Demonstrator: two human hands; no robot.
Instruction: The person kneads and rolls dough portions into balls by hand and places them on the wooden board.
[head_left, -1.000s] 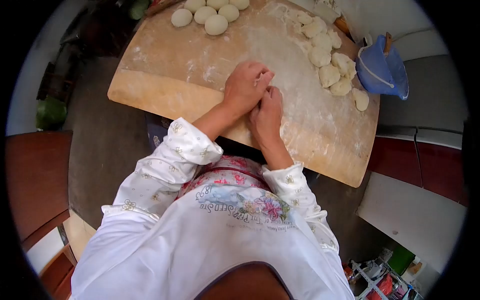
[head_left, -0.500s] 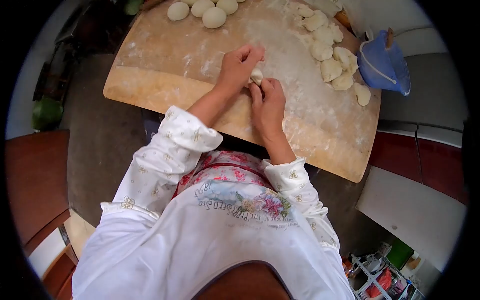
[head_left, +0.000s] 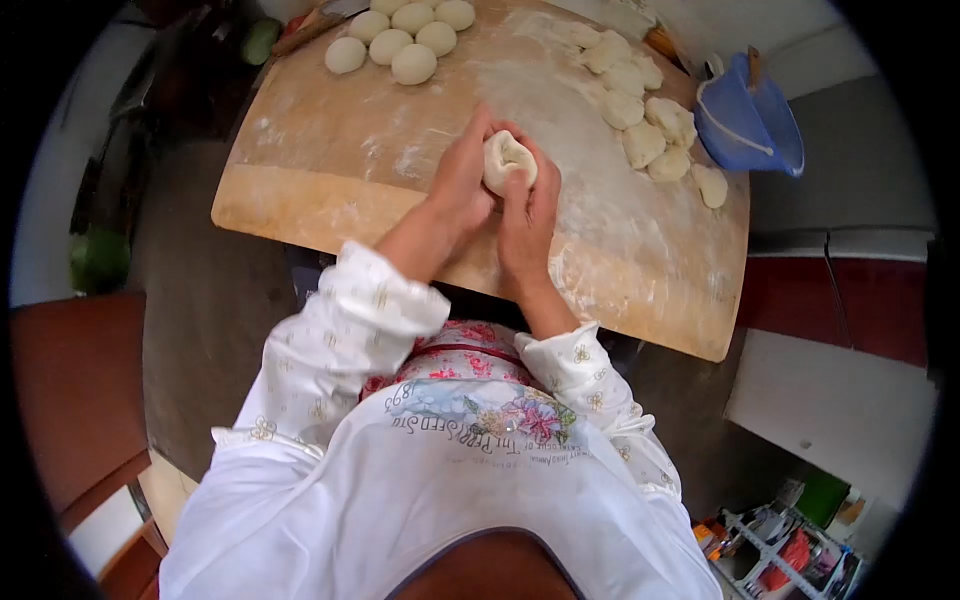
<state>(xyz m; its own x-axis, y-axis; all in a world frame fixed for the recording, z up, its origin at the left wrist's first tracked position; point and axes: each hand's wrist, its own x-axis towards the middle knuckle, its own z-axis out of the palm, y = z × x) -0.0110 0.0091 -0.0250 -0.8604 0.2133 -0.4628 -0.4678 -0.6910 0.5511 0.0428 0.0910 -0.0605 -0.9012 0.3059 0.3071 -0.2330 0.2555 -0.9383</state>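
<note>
A pale dough piece (head_left: 508, 163) with a folded hollow on top is held between both hands above the floured wooden board (head_left: 400, 150). My left hand (head_left: 463, 180) cups its left side, fingers wrapped behind it. On the other side, my right hand (head_left: 530, 195) curls round the dough, thumb pressed on its near edge. Several smooth round dough balls (head_left: 413, 64) sit together at the board's far left. Rougher, flattened dough pieces (head_left: 643, 144) lie in a cluster at the far right.
A blue bucket (head_left: 745, 125) with a white handle stands by the board's right edge, with a wooden handle sticking out of it. At the far left edge lies a wooden-handled tool (head_left: 305, 33). Dark red cabinet doors (head_left: 800, 300) are at the right.
The dough, hidden and then partly visible before, now shows its hollowed top. The hands have come together around it from their more spread position. The view has shifted slightly.
</note>
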